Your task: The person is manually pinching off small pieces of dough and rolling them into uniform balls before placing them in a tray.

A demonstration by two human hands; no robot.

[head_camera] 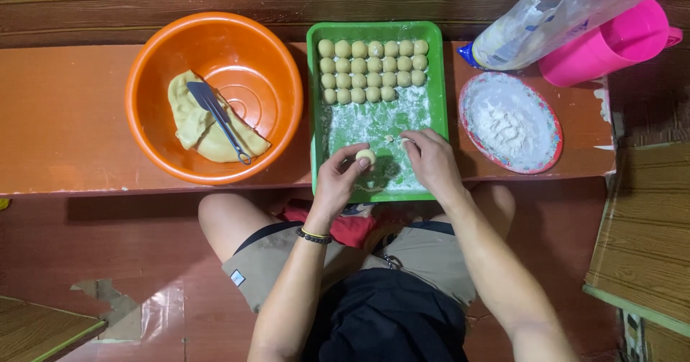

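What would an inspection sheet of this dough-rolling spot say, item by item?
Surface: a low orange bench, worn at its right end, over a reddish floor.
Job's things: green tray dusted with flour, holding four rows of dough balls; orange basin with a lump of dough and scissors lying on it.
Clutter: plate of flour, flour bag, pink jug.
Hands: left hand pinches one dough ball; right hand has its fingertips on the tray's floured floor beside a small scrap.
Cables: nothing seen.
Surroundings: wooden boards behind, wooden furniture at the right and lower left.
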